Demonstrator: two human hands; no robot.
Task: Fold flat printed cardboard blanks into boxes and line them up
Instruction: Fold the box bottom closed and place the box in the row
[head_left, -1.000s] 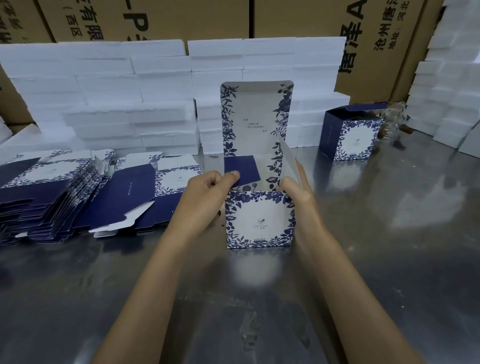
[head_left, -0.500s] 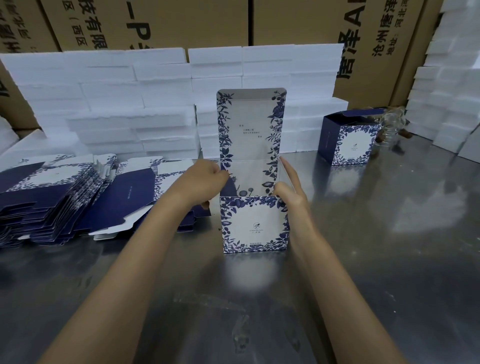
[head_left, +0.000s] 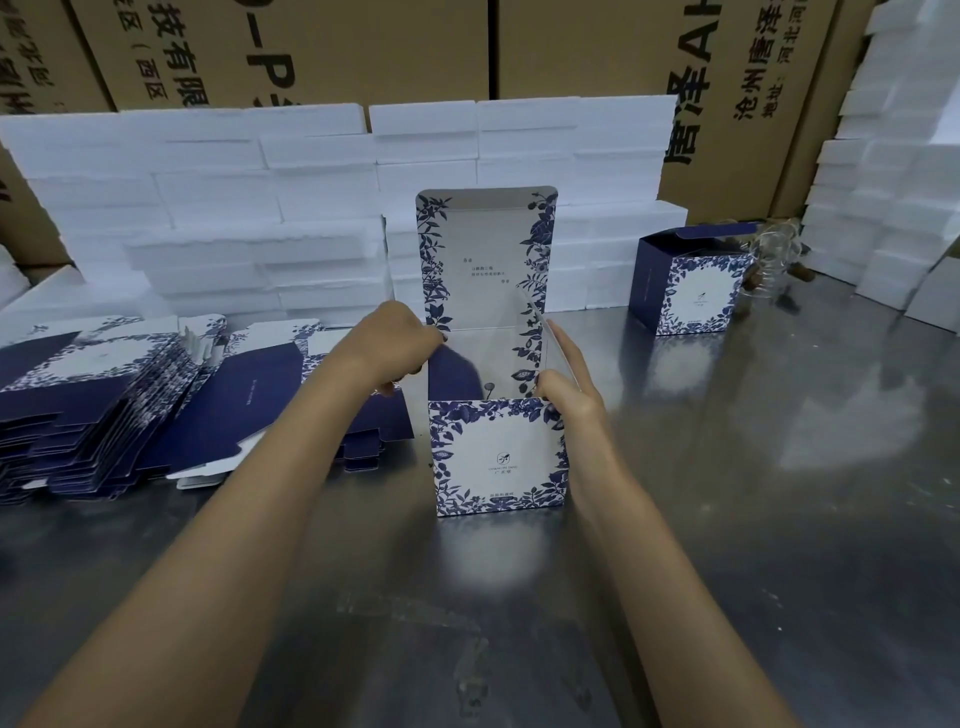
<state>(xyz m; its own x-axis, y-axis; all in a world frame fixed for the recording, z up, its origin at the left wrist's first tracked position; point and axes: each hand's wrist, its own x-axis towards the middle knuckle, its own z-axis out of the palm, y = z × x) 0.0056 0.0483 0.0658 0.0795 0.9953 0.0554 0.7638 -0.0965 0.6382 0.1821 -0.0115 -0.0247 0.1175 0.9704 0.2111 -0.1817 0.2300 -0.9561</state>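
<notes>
A blue-and-white floral box (head_left: 497, 457) stands upright on the steel table (head_left: 727, 493) in front of me, its lid panel raised straight up behind it. My left hand (head_left: 395, 345) grips the box's left side flap at the top edge, fingers curled. My right hand (head_left: 563, 382) lies against the right side flap with its fingers straight and its thumb over the front corner. A heap of flat printed blanks (head_left: 104, 395) lies to the left. One folded box (head_left: 691, 283) stands at the back right.
White foam blocks (head_left: 249, 208) are stacked along the back, with more (head_left: 893, 197) at the right. Brown shipping cartons (head_left: 571, 52) rise behind them. A clear glass object (head_left: 774, 260) sits beside the folded box.
The box stays where it was, with its lid upright. Both hands have shifted slightly on the side flaps, and my right fingers have straightened along the right flap.
</notes>
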